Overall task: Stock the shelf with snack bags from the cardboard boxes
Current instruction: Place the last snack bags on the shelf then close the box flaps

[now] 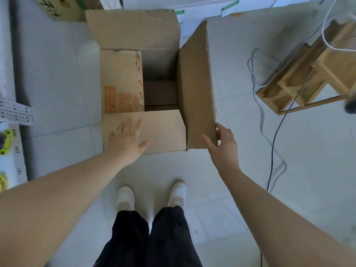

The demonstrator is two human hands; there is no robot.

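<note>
The cardboard box (123,87) is standing open on the tiled floor (57,74), just ahead of the person's white shoes (125,197). The left hand (125,141) is lying flat over the near flap (163,132), grip apart, fingers straight and spread; contact cannot be confirmed. The right hand (224,145) is holding the near corner of the upright right flap (194,83), grip clamped on it, thumb on the inner face, fingers behind the edge. The shelf (19,155) is showing at the left edge, carrying yellow packs (5,143).
</note>
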